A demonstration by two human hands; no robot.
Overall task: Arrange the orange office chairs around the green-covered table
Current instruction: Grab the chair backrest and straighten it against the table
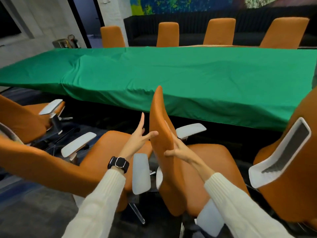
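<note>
A long table under a green cloth (171, 74) runs across the room. Directly in front of me stands an orange office chair (159, 117) with white armrests, its backrest seen edge-on and its seat toward the table. My right hand (175, 146) grips the backrest's right edge, fingers behind and thumb in front. My left hand (139, 137) is spread beside the backrest's left side, with only the thumb touching it. A second orange chair (109, 148) sits close on the left, a third (22, 117) further left, and another (291, 169) close on the right.
Several orange chairs (168, 34) line the table's far side. A black sofa (188, 26) runs along the back wall under a colourful mural. A doorway and a metal box with a fire extinguisher (66, 42) are at the back left. Chair bases crowd the dark carpet.
</note>
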